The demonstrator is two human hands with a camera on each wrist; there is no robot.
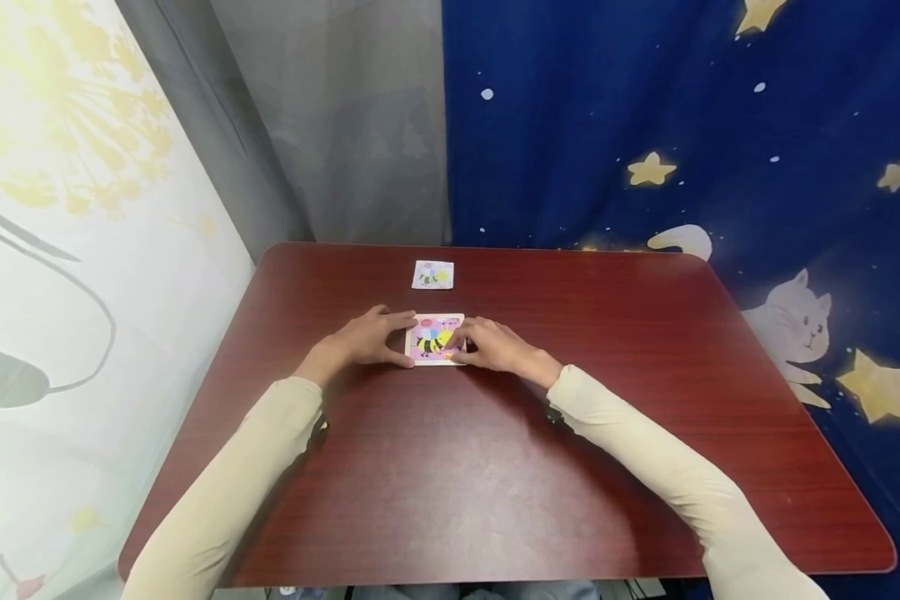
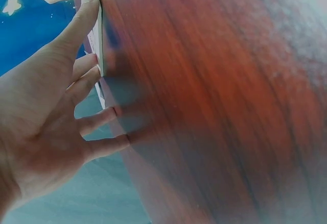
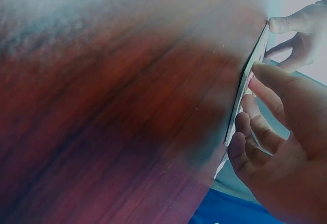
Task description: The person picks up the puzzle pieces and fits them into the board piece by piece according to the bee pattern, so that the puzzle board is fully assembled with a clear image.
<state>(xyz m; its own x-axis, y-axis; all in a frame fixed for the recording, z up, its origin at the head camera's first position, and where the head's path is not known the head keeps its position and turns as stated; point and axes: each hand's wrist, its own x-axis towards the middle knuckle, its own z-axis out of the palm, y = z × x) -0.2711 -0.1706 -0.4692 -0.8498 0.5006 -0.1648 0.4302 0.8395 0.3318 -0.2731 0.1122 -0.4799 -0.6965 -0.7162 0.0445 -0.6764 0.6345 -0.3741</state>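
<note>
A small square bee puzzle board [image 1: 429, 342], pink with a pale rim, lies flat on the table; I cannot make out seams in it. My left hand [image 1: 363, 336] touches its left side, thumb at the near corner and index finger at the far one. Its fingers [image 2: 97, 124] reach out fairly straight, two of them resting on the tabletop. From the right, my right hand [image 1: 495, 344] grips the board, fingers curled. Its thumb [image 3: 271, 78] meets the near edge while the index finger reaches over the picture. Whether a loose piece sits under those fingertips is hidden.
Beyond the board lies a paper card [image 1: 432, 275] with a similar bee picture. The reddish-brown table [image 1: 450, 500] has rounded corners. A patterned white wall [image 1: 105, 275] borders it on the left, with grey and blue curtains [image 1: 570, 125] behind and to the right.
</note>
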